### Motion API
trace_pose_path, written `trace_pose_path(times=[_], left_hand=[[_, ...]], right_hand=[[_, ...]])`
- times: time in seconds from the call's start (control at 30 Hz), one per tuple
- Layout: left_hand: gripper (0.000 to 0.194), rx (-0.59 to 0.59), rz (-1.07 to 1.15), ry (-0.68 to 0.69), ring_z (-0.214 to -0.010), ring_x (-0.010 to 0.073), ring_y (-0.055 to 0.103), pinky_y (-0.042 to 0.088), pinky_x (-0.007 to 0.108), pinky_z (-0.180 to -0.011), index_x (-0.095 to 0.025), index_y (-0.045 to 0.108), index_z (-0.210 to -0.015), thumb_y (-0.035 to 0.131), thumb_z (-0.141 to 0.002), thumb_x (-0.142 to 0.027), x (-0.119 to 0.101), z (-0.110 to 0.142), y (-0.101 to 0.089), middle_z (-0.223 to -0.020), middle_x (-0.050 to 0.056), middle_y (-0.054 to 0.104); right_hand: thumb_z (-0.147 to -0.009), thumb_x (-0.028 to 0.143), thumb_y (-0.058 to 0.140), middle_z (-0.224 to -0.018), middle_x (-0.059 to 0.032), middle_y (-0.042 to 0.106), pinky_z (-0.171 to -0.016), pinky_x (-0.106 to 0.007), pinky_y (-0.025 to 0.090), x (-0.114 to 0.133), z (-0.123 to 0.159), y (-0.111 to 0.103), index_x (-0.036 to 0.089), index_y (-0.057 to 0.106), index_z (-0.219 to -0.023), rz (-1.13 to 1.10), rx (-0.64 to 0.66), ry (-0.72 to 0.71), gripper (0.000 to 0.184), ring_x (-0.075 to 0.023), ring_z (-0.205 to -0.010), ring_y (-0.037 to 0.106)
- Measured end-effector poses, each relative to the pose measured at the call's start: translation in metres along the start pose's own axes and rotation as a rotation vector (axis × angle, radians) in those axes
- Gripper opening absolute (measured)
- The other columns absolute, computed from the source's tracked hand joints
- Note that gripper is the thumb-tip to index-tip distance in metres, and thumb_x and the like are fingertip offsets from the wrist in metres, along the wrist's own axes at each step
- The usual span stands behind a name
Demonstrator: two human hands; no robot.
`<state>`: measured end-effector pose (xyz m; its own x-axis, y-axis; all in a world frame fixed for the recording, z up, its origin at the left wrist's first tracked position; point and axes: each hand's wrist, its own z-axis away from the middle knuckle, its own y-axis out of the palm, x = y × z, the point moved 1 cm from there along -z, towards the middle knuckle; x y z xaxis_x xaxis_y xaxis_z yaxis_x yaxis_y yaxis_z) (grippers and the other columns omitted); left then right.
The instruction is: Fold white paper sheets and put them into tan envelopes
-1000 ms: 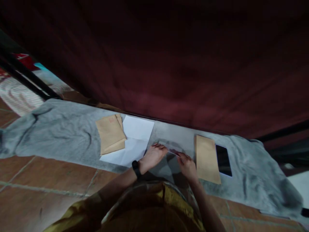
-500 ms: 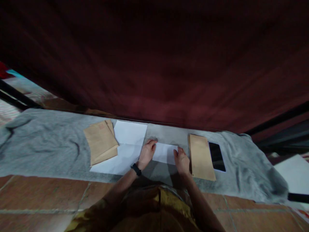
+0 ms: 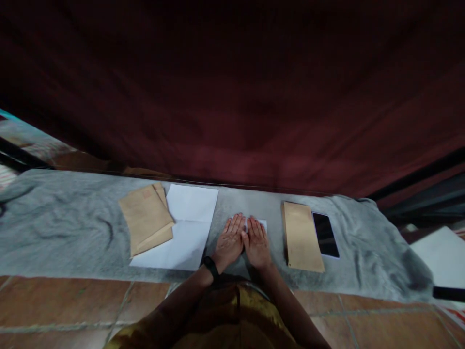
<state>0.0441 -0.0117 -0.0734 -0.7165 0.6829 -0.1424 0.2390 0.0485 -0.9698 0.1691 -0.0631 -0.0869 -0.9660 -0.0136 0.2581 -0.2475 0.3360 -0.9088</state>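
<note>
The left hand (image 3: 228, 242) and right hand (image 3: 258, 246) lie flat, palms down and fingers extended, on the small white paper (image 3: 265, 224) atop the grey cloth (image 3: 83, 232).

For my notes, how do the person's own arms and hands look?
The left hand and right hand wear no gloves. A black watch or band circles the left wrist; the right is bare. A yellow sleeve shows on the left arm.
</note>
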Motion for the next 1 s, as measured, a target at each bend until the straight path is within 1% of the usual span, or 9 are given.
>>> trace_pose_path(times=[0.13, 0.27, 0.43, 0.57, 0.63, 0.73, 0.8, 0.9, 1.0], left_hand=[[0.055, -0.037, 0.013, -0.045, -0.152, 0.0237, 0.031, 0.025, 0.044, -0.126, -0.006, 0.039, -0.153, 0.033, -0.101, -0.023, 0.006, 0.004, -0.004, -0.161, 0.015, 0.04], [0.058, -0.053, 0.014, -0.092, -0.152, 0.0245, 0.031, 0.025, 0.046, -0.126, -0.009, 0.035, -0.156, 0.035, -0.103, -0.031, 0.009, 0.008, -0.004, -0.161, 0.014, 0.039], [0.06, -0.04, 0.002, -0.144, -0.153, 0.0258, 0.03, 0.025, 0.049, -0.125, -0.011, 0.031, -0.158, 0.035, -0.103, -0.032, 0.016, 0.013, -0.005, -0.161, 0.016, 0.039], [0.059, -0.033, -0.019, -0.187, -0.153, 0.0271, 0.028, 0.021, 0.05, -0.126, -0.007, 0.033, -0.156, 0.034, -0.104, -0.033, 0.014, 0.015, -0.014, -0.161, 0.018, 0.038], [0.058, -0.028, -0.006, -0.147, -0.154, 0.0266, 0.026, 0.019, 0.048, -0.127, -0.007, 0.034, -0.156, 0.034, -0.104, -0.033, 0.007, 0.017, -0.016, -0.163, 0.017, 0.035], [0.056, 0.015, 0.057, 0.018, -0.154, 0.0242, 0.027, 0.019, 0.044, -0.127, -0.012, 0.037, -0.155, 0.037, -0.105, -0.037, -0.005, 0.021, -0.015, -0.164, 0.012, 0.035], [0.057, 0.042, 0.095, 0.104, -0.154, 0.0236, 0.028, 0.02, 0.043, -0.126, -0.014, 0.039, -0.154, 0.039, -0.105, -0.042, -0.01, 0.026, -0.013, -0.164, 0.012, 0.035], [0.059, 0.056, 0.123, 0.175, -0.154, 0.0242, 0.028, 0.02, 0.043, -0.126, -0.016, 0.04, -0.154, 0.044, -0.104, -0.048, -0.009, 0.031, -0.013, -0.164, 0.013, 0.035], [0.061, 0.076, 0.123, 0.22, -0.154, 0.0258, 0.027, 0.019, 0.045, -0.126, -0.019, 0.04, -0.154, 0.047, -0.102, -0.051, -0.005, 0.033, -0.018, -0.164, 0.013, 0.034]], right_hand=[[-0.109, 0.039, 0.03, -0.158, -0.0207, 0.042, -0.119, -0.05, 0.03, -0.013, 0.009, 0.0, 0.006, 0.039, -0.154, 0.063, -0.03, 0.03, 0.056, -0.0293, -0.149, 0.035], [-0.108, 0.041, 0.033, -0.157, -0.0221, 0.043, -0.118, -0.05, 0.032, -0.024, 0.017, -0.003, 0.006, 0.038, -0.155, 0.089, -0.075, 0.082, 0.059, -0.0311, -0.147, 0.038], [-0.108, 0.039, 0.032, -0.158, -0.0231, 0.041, -0.117, -0.05, 0.033, -0.03, 0.025, -0.006, 0.005, 0.031, -0.158, 0.11, -0.086, 0.111, 0.06, -0.0311, -0.147, 0.038], [-0.108, 0.039, 0.03, -0.159, -0.0235, 0.04, -0.117, -0.052, 0.033, -0.033, 0.027, -0.005, 0.005, 0.028, -0.159, 0.125, -0.089, 0.097, 0.061, -0.0329, -0.145, 0.04], [-0.108, 0.038, 0.03, -0.159, -0.0238, 0.04, -0.116, -0.053, 0.033, -0.034, 0.027, -0.004, 0.005, 0.026, -0.16, 0.128, -0.102, 0.095, 0.061, -0.0338, -0.144, 0.041], [-0.107, 0.037, 0.031, -0.158, -0.0245, 0.041, -0.116, -0.054, 0.033, -0.035, 0.028, -0.001, 0.005, 0.027, -0.159, 0.13, -0.105, 0.083, 0.061, -0.0349, -0.144, 0.041], [-0.107, 0.037, 0.032, -0.158, -0.0246, 0.041, -0.116, -0.054, 0.033, -0.037, 0.029, -0.001, 0.005, 0.028, -0.159, 0.128, -0.097, 0.075, 0.061, -0.0353, -0.144, 0.041], [-0.107, 0.036, 0.032, -0.158, -0.0245, 0.041, -0.116, -0.056, 0.033, -0.038, 0.03, -0.001, 0.005, 0.03, -0.158, 0.126, -0.09, 0.07, 0.06, -0.0355, -0.144, 0.041], [-0.106, 0.032, 0.033, -0.158, -0.0253, 0.04, -0.116, -0.06, 0.032, -0.036, 0.029, -0.003, 0.004, 0.033, -0.156, 0.133, -0.095, 0.076, 0.057, -0.0367, -0.147, 0.036]])
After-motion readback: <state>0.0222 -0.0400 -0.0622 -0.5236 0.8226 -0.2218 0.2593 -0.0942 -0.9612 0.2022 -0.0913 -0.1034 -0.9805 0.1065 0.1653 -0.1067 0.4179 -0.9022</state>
